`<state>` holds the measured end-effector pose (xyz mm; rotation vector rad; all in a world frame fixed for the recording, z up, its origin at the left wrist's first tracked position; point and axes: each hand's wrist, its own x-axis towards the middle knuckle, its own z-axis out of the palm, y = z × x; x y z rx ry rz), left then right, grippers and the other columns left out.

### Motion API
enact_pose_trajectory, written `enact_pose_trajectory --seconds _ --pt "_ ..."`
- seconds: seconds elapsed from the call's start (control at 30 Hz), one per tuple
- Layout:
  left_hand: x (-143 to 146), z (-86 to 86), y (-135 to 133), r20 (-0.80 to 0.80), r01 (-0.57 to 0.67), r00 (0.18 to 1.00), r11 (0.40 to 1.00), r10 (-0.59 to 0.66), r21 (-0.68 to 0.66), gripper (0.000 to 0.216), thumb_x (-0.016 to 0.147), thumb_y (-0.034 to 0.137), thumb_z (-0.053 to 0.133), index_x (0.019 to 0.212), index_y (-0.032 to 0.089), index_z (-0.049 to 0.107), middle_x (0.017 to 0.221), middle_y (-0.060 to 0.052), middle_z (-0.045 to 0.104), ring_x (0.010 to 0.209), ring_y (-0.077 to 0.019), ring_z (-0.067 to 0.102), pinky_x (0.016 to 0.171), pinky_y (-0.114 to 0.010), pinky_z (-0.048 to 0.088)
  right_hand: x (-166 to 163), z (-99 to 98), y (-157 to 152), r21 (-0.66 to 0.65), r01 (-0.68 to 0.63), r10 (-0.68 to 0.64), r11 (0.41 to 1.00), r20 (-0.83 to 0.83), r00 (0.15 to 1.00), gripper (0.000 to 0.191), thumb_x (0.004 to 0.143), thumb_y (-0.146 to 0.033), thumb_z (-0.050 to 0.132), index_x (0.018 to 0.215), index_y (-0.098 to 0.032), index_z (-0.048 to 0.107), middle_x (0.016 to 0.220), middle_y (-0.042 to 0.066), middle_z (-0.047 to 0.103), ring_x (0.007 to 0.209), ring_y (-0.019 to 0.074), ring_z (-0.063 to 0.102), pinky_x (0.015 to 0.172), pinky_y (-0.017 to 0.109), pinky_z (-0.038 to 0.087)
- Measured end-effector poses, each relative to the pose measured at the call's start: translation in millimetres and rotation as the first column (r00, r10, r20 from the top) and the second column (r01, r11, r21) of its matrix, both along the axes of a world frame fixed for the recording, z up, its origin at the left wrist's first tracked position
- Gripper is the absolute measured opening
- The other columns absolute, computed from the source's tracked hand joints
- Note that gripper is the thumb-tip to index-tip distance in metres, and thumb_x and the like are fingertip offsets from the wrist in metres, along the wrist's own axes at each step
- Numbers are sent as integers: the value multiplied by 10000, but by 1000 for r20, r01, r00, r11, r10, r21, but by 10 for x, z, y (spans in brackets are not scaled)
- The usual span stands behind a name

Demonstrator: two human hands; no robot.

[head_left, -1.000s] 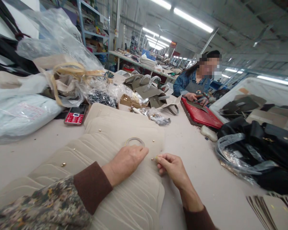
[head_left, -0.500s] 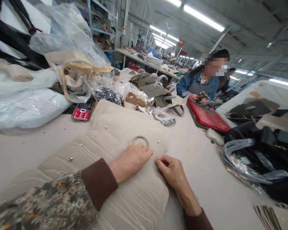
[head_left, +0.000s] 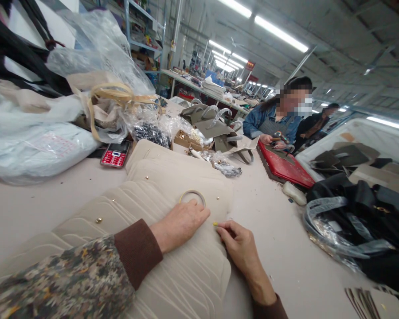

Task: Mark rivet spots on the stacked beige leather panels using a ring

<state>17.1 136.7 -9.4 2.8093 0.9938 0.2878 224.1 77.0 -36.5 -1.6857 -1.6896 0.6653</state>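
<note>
Moved: right hand (head_left: 238, 246) sits slightly lower along the panel's edge than half a second ago. A small yellow stud (head_left: 215, 224), hidden then, now shows at its fingertips. The left hand (head_left: 180, 224) has kept its place.
Right hand: thumb and forefinger are pinched narrow on the small yellow stud, with the other fingers (head_left: 232, 253) curled under. The stud is held at the right edge of the beige quilted panel (head_left: 159, 190), just beside the left hand's forefinger.
Left hand: lies palm down on the beige quilted panel with its fingers loosely spread, holding nothing. Its tips touch the near rim of a ring (head_left: 193, 196) lying flat on the panel.
Panel: top of a stack of similar pieces on the table (head_left: 43, 199), dotted with gold studs (head_left: 99, 219).
Beyond the stack: a red phone (head_left: 115, 154), clear plastic bags (head_left: 96, 57) and olive handbags (head_left: 209, 122).
Right side: black bags (head_left: 372, 204), partly in plastic wrap.
Co-worker: a person in a denim jacket (head_left: 266, 117) at the far side of the table, hands over a red mat (head_left: 286, 161).
</note>
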Motion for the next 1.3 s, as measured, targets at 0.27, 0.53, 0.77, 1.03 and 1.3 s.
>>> enact_pose_trajectory --seconds 0.27,0.53,0.77,1.03,1.3 --pt "-13 11 8 16 25 1000 999 -25 -24 162 883 61 445 922 185 542 843 -61 597 789 -227 550 663 -318 441 -144 -34 93 160 -30 -14 987 270 963 187 885 -243 563 809 -183 723 757 43 716 691 170 643 684 267 458" --pt "-55 76 10 138 47 990 997 -38 -57 128 938 114 443 928 189 546 863 -35 622 775 -189 565 665 -292 428 -106 100 73 54 -168 135 984 379 916 412 940 -350 515 573 -188 609 603 -14 581 576 119 513 563 234 342" --pt "-50 16 5 345 82 937 993 -49 -84 180 955 154 455 1107 200 540 870 -16 680 787 -158 648 692 -247 471 -79 186 93 37 -94 92 995 47 995 248 883 -321 593 726 -177 719 641 -14 663 596 134 576 568 223 409" --pt "-16 -51 -33 332 59 942 996 -35 -61 395 953 177 486 1338 173 401 878 -51 713 748 -193 692 633 -266 509 -227 274 87 419 -231 216 878 84 973 183 892 -149 538 989 -195 685 910 68 725 806 170 657 736 286 522" --pt "-2 9 -47 316 94 947 987 -48 -131 170 961 156 441 1117 191 495 857 -21 682 765 -176 666 625 -261 459 -314 180 74 533 -225 77 815 286 955 194 844 -92 491 764 -197 633 647 14 641 576 131 583 581 237 451"
